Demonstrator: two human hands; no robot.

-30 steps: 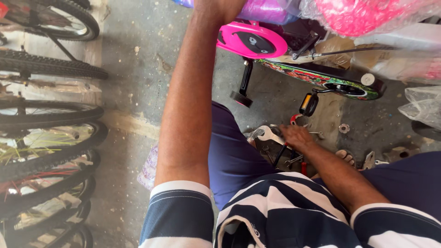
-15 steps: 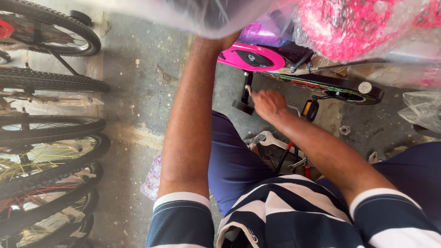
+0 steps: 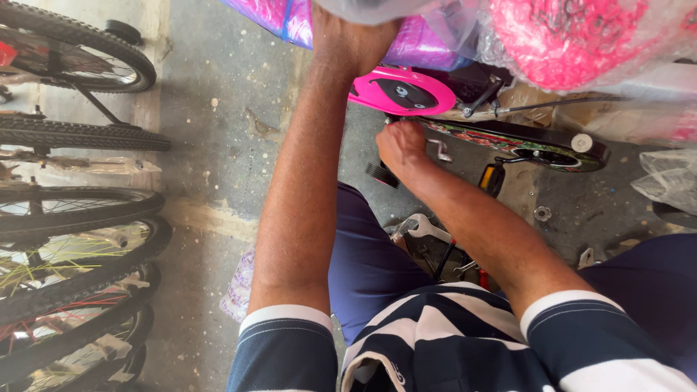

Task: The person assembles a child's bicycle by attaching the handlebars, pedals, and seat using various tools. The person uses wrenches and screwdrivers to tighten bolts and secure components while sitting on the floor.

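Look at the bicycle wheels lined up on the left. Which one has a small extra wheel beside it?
The top wheel. A small black side wheel sits just above its tyre; the wheels lower down show only tyres, spokes and wrapping.

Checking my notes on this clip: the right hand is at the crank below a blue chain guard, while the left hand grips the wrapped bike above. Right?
Not quite: in the head view the chain guard is pink, not blue. The right hand is at the crank just below it, and the left hand grips the wrapped bike above.

Stained grey concrete floor (image 3: 232, 109); bike tyres (image 3: 80, 134) standing on it at left, spanner (image 3: 421, 226), small nut (image 3: 541, 213), crumpled plastic bag (image 3: 668, 181) at right.
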